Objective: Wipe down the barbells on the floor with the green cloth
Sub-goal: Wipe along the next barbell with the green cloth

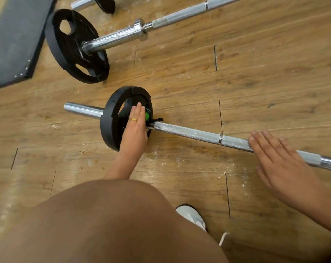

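Head view: flat-fingered left hand (pixel 135 128) presses the green cloth (pixel 147 115) against the near barbell (pixel 198 134) beside its plate (pixel 109 118), right hand (pixel 278 158) spread open over the shaft; steadying the bar there should let the cloth rub firmly.

The floor (pixel 180 82) is warm brown wood with darker grain streaks, dark plank seams and scattered white powdery specks. The near barbell (pixel 189 132) is silver, its shaft dull grey with a fine cross-hatched knurl broken by one bright smooth band; its small plate (pixel 111 118) is matte black. A scrap of bright green cloth (pixel 147 115) shows beside the left hand (pixel 135 130), which wears a gold ring (pixel 134 120). The far barbell (pixel 180 16) is shiny chrome with a black large plate (pixel 70 44). The mat (pixel 15 40) is dark grey, the shoe (pixel 193 217) white with grey, the trouser leg (pixel 104 224) brown.
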The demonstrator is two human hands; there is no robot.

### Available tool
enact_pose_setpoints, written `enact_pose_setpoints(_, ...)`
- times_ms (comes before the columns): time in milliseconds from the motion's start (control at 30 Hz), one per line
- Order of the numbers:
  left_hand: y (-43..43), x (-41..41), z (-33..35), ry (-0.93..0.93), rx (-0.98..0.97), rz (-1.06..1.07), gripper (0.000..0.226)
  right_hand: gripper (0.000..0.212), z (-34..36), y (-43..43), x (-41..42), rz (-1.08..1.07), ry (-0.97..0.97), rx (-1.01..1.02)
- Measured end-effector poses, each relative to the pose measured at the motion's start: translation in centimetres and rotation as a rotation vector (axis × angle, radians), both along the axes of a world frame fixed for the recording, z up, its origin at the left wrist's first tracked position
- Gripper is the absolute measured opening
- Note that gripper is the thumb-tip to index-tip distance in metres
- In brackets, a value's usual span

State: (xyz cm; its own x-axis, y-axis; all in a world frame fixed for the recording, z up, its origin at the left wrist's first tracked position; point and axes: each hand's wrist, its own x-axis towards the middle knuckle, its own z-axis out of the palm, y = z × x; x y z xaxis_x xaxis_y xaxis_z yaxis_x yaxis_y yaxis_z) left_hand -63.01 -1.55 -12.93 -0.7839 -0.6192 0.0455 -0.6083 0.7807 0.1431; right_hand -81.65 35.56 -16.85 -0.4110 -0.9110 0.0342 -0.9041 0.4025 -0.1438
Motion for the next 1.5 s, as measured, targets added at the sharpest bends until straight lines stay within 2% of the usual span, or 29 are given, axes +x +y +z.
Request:
enact_pose_setpoints(400, 1.5, 1.3, -0.5, 0.055, -0.041, 0.064, 0.063, 0.064, 0.4, 0.9, 1.8, 0.025, -0.015, -0.036)
enact_pose_setpoints(567, 3.0, 4.4, -1.0, 0.061, -0.006, 0.051, 0.066, 0.064, 0.5, 1.3, 2.6, 0.037, -0.038, -0.041)
enact_pose_setpoints(700, 1.3, 2.9, -0.5, 0.027, -0.053, 0.001, 0.065, 0.065, 0.5, 1.7, 3.0, 0.051, -0.062, -0.042)
enact_pose_setpoints(1000, 3.7, 6.4, -1.1, 0.062, -0.029, 0.036, 0.065, 0.065, 1.0, -0.1, 0.8, 0.192, -0.028, -0.027)
enact_pose_setpoints(1500, 2.2, 3.7, -0.7, 0.049, -0.04, 0.026, 0.067, 0.072, -0.5, 1.0, 3.4, 0.112, 0.051, -0.048)
